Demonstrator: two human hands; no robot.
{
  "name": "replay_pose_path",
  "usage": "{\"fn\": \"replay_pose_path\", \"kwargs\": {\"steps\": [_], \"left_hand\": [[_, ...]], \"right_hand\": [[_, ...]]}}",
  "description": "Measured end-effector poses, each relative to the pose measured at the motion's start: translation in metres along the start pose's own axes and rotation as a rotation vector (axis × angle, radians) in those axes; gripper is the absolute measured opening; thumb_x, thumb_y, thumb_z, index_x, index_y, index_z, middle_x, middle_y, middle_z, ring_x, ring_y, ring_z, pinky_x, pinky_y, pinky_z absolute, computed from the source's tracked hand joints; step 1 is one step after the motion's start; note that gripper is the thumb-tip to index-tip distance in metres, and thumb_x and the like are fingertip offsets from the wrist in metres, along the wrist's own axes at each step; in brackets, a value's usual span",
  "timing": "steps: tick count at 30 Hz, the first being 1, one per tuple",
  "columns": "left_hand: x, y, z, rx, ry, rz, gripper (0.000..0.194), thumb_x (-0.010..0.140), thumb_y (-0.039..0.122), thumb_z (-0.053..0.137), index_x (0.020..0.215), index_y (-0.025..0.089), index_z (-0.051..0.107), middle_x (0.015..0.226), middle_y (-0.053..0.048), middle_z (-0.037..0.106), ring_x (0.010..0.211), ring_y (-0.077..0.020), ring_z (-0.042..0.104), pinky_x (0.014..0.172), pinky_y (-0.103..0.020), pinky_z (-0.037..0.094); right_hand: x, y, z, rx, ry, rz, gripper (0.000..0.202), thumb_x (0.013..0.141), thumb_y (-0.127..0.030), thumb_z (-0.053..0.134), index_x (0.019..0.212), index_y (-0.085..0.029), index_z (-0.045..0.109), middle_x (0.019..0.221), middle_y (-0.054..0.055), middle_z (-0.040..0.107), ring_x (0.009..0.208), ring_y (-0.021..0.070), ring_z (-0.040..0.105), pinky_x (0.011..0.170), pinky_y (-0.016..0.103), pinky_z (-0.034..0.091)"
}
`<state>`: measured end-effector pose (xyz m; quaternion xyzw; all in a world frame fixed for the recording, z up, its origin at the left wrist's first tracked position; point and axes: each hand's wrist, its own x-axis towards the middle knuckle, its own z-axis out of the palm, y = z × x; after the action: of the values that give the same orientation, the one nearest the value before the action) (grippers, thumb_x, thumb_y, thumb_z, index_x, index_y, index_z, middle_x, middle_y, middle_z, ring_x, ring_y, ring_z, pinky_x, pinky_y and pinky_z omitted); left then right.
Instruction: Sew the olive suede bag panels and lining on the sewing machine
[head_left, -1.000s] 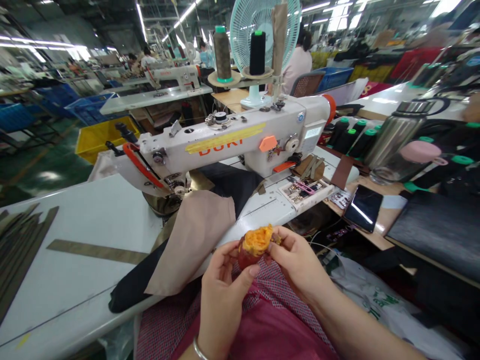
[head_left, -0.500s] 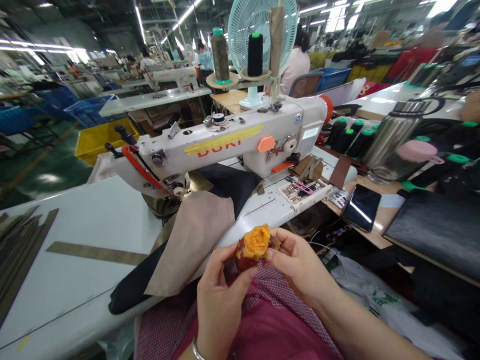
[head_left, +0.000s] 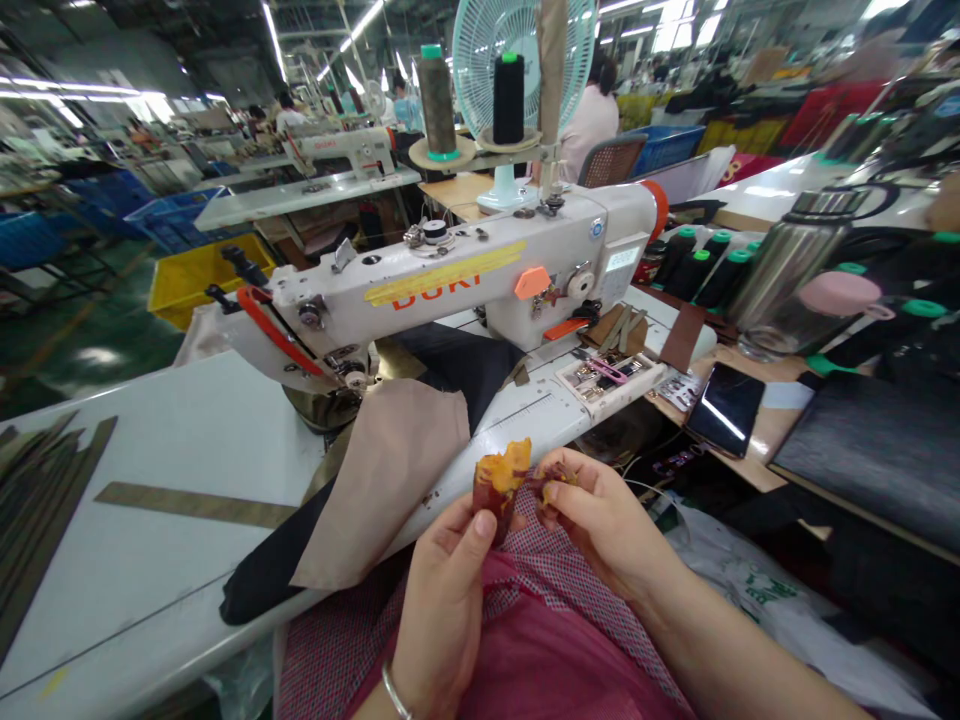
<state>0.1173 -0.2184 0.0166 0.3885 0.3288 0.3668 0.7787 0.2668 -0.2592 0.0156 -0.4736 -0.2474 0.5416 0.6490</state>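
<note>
An orange-fleshed sweet potato with reddish-brown skin and a ragged top stands tilted in my left hand, whose thumb and fingers are closed round its lower part. Beside it, my right hand pinches a crumpled piece of peel with bits of orange flesh on it. Both hands are above my lap, at the front edge of the sewing table. Beige fabric and dark fabric lie just left of them, under the sewing machine.
A parts tray sits right of the machine. Farther right are a phone, a steel bottle and thread spools. Fabric strips lie at left. A fan stands behind; a person sits beyond it.
My right hand has moved slightly away from the sweet potato with peel in its fingers. The sweet potato is now more upright in my left hand, and more of its side shows.
</note>
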Motion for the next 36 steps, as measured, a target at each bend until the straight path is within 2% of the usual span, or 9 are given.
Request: {"fn": "replay_pose_path", "kwargs": {"steps": [3,6,11,15,19,23,26,32,36], "left_hand": [[-0.002,0.000,0.000,0.000,0.013,-0.001,0.035,0.088,0.032,0.064,0.118,0.015,0.064,0.122,-0.011,0.064,0.101,-0.0213,0.064,0.095,-0.035,0.050],[-0.003,-0.002,-0.004,0.085,0.048,0.021,0.036,0.084,0.032,0.069,0.117,0.017,0.064,0.121,-0.010,0.065,0.107,-0.0216,0.063,0.098,-0.033,0.049],[-0.003,-0.003,-0.011,0.345,0.172,0.128,0.045,0.074,0.031,0.079,0.116,0.021,0.063,0.116,-0.007,0.067,0.109,-0.0219,0.063,0.101,-0.033,0.048],[-0.003,-0.003,-0.015,0.462,0.157,0.225,0.043,0.073,0.029,0.080,0.113,0.021,0.065,0.120,-0.006,0.066,0.115,-0.0230,0.060,0.106,-0.034,0.044],[-0.003,-0.004,-0.014,0.399,0.119,0.169,0.040,0.076,0.028,0.078,0.113,0.020,0.066,0.117,-0.007,0.067,0.112,-0.0232,0.061,0.104,-0.034,0.045],[-0.001,-0.002,-0.007,0.112,0.012,0.028,0.034,0.086,0.033,0.066,0.116,0.016,0.065,0.118,-0.011,0.066,0.103,-0.0227,0.064,0.094,-0.034,0.050],[0.001,0.001,-0.001,-0.003,-0.018,0.004,0.034,0.089,0.033,0.062,0.116,0.013,0.065,0.119,-0.012,0.065,0.097,-0.0208,0.065,0.090,-0.033,0.051],[-0.001,0.000,-0.008,0.155,0.044,0.051,0.038,0.083,0.031,0.071,0.118,0.018,0.063,0.120,-0.009,0.066,0.111,-0.0226,0.061,0.101,-0.033,0.046],[-0.002,-0.002,-0.016,0.283,0.118,0.098,0.044,0.079,0.031,0.076,0.119,0.021,0.061,0.119,-0.007,0.067,0.110,-0.0212,0.062,0.101,-0.032,0.048]], "right_hand": [[0.001,0.000,-0.002,0.010,0.028,-0.014,0.012,0.074,-0.024,0.069,0.077,-0.017,0.060,0.066,-0.003,0.054,0.057,0.0093,0.043,0.057,0.025,0.033],[0.001,0.000,0.000,-0.014,0.027,-0.025,0.016,0.076,-0.028,0.071,0.078,-0.017,0.060,0.067,-0.002,0.054,0.060,0.0100,0.043,0.058,0.025,0.033],[-0.003,-0.002,0.004,-0.018,-0.050,-0.047,0.023,0.077,-0.033,0.073,0.085,-0.016,0.061,0.080,0.001,0.061,0.068,0.0115,0.048,0.064,0.026,0.036],[-0.003,-0.004,0.005,-0.046,-0.051,-0.051,0.024,0.076,-0.035,0.074,0.083,-0.016,0.061,0.077,0.001,0.060,0.067,0.0117,0.048,0.062,0.026,0.036],[-0.001,-0.003,0.005,-0.060,-0.018,-0.037,0.022,0.075,-0.033,0.073,0.076,-0.017,0.058,0.070,-0.001,0.055,0.062,0.0107,0.043,0.058,0.026,0.032],[0.001,-0.001,0.004,-0.046,-0.004,-0.017,0.019,0.075,-0.030,0.071,0.075,-0.017,0.058,0.065,-0.002,0.053,0.059,0.0105,0.043,0.057,0.026,0.032],[0.003,0.001,0.002,-0.045,0.011,-0.014,0.018,0.076,-0.029,0.071,0.074,-0.017,0.058,0.063,-0.003,0.052,0.057,0.0098,0.043,0.057,0.025,0.031],[0.001,-0.003,0.007,-0.098,-0.048,-0.026,0.024,0.074,-0.035,0.074,0.080,-0.016,0.061,0.072,0.000,0.059,0.064,0.0114,0.048,0.062,0.026,0.037],[-0.002,-0.009,0.013,-0.062,-0.081,-0.014,0.029,0.069,-0.035,0.078,0.084,-0.017,0.061,0.081,0.002,0.063,0.075,0.0145,0.055,0.073,0.029,0.043]]}}
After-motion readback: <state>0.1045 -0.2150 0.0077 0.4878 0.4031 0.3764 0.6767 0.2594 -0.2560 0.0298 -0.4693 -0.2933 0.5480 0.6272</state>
